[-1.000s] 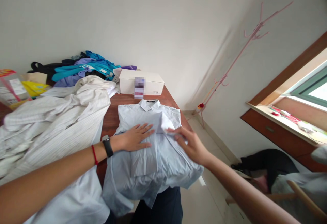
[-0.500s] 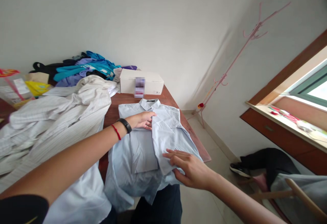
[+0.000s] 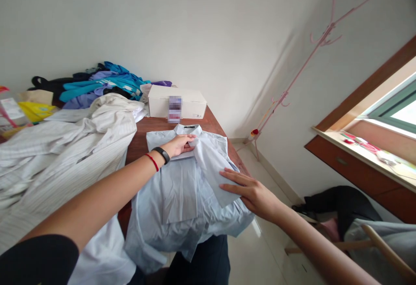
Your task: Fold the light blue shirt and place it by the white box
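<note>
A pale blue collared shirt (image 3: 182, 189) lies on the brown table (image 3: 156, 124), collar away from me, its lower part hanging over the near edge. My left hand (image 3: 180, 145), with a black band and red string on the wrist, pinches the fabric just below the collar. My right hand (image 3: 250, 189) rests with fingers stretched flat on the shirt's folded right sleeve (image 3: 212, 170), which is laid diagonally across the body.
A heap of white striped garments (image 3: 65, 146) covers the table's left. Behind it lie blue and purple clothes (image 3: 104, 81) and a white box (image 3: 177, 102). A pink coat stand (image 3: 292, 81) is in the corner; a wooden chair (image 3: 373, 241) stands at right.
My left hand moved from the shirt's middle up to the collar and closed on the fabric. My right hand folded the right sleeve inward across the shirt and slid down it.
</note>
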A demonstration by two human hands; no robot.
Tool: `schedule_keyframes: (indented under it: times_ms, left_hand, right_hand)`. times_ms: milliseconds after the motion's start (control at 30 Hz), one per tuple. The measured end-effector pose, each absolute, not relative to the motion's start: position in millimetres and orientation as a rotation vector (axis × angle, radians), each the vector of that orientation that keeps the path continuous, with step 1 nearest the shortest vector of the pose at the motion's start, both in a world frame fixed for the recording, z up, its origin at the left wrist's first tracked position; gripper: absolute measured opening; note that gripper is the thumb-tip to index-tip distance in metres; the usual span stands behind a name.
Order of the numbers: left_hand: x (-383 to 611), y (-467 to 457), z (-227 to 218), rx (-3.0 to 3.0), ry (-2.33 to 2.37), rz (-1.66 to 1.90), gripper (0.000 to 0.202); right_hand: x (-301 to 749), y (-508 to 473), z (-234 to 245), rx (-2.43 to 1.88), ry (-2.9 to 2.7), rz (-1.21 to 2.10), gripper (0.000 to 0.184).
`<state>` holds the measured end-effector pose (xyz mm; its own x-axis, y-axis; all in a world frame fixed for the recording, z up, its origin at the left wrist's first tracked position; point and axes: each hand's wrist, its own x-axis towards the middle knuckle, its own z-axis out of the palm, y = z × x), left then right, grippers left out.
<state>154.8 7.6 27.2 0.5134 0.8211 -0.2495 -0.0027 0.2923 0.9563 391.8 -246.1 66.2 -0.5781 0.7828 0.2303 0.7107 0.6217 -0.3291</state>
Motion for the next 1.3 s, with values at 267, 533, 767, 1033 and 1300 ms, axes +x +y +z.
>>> schedule_keyframes:
  times_ms: [267,533,767,1033,1300]
  left_hand:
    - [143,-2,36,1.141,0.875,0.441,0.056]
    - [161,-2,41,1.318,0.920,0.594,0.047]
    - [142,15,40,1.613,1.172,0.550,0.056]
    - [85,-4,29,2.353,1.131,0.637,0.052]
    - [63,-38,0,2.617,1.119,0.221,0.069]
  right_hand:
    - [373,-268,14,-1.303,-2.505,0.528,0.056]
    - [366,-274,10,-1.332,-2.403,0.521,0.047]
    - [360,-275,15,-1.350,-2.532,0.507,0.067]
    - [371,-210,53,-1.449,-1.991,0.404,0.032]
    - [348,-70,43,-1.873,-1.824,0.448,0.031]
